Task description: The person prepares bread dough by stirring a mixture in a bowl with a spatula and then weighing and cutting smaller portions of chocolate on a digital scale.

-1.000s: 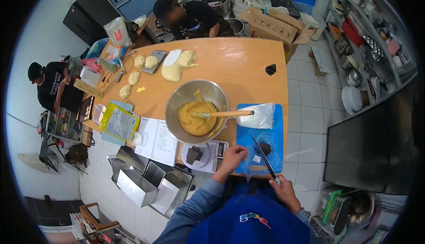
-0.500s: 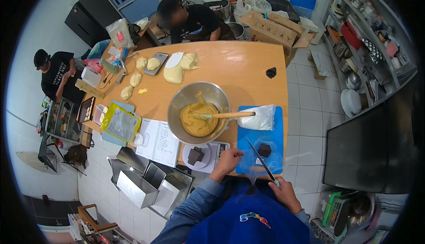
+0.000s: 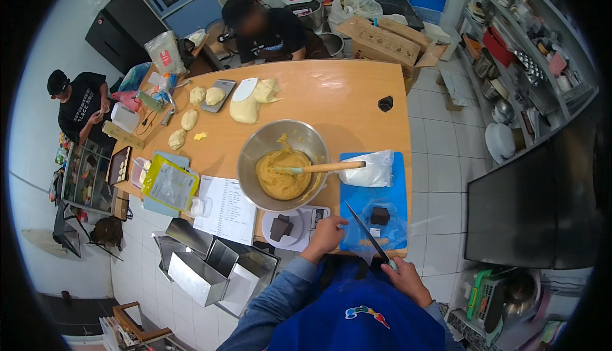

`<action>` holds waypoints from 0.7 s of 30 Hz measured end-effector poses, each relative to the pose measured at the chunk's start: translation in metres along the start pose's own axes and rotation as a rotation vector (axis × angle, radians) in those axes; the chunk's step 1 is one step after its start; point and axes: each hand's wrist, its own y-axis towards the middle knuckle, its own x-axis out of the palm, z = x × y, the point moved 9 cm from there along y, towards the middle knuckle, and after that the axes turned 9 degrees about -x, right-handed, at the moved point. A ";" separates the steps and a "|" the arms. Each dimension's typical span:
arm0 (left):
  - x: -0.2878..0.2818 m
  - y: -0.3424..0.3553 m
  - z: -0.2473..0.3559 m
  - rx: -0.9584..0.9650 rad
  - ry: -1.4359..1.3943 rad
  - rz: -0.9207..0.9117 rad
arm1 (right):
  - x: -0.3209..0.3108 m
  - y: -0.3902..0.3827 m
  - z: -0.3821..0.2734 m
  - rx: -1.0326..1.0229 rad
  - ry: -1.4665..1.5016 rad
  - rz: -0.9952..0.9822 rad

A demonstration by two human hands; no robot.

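Note:
My right hand (image 3: 408, 278) grips the pale green handle of a long knife (image 3: 368, 231). Its blade slants up and left over the blue cutting board (image 3: 350, 199). A dark chocolate block (image 3: 380, 215) rests on clear plastic wrap (image 3: 396, 231) on that board, just right of the blade. Beside the board's left edge is my left hand (image 3: 325, 236), loosely bent with nothing visible in it. Next to it, chunks of dark chocolate (image 3: 281, 227) sit on the round white pan of a kitchen scale (image 3: 303, 239).
A steel bowl (image 3: 248, 188) of yellow batter stands beyond the scale, a spatula (image 3: 331, 167) lying across its rim. A white plastic bag (image 3: 368, 170) lies on the board's far part. Dough pieces (image 3: 244, 110) are farther back. Metal tins (image 3: 197, 268) stand at left; two people are across the table.
The knife has shifted slightly left and down, its blade now lower beside the chocolate. My left hand barely moves. The whole view has shifted a little.

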 end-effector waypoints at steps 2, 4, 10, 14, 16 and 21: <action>0.001 -0.002 0.005 0.031 0.092 -0.004 | 0.000 0.000 0.002 -0.012 -0.059 0.008; 0.000 -0.003 0.006 0.041 0.093 -0.005 | -0.003 -0.001 0.001 0.014 -0.076 0.008; -0.004 -0.004 0.003 -0.028 -0.010 -0.020 | -0.010 -0.004 0.003 0.017 -0.111 0.052; -0.006 -0.001 0.008 0.051 0.082 0.013 | -0.009 -0.003 0.001 0.034 -0.079 0.037; -0.003 0.001 0.006 0.084 0.106 -0.003 | -0.005 -0.001 0.009 0.016 -0.097 0.047; 0.001 0.002 0.009 0.108 0.172 -0.056 | -0.003 0.007 0.001 -0.098 -0.074 0.115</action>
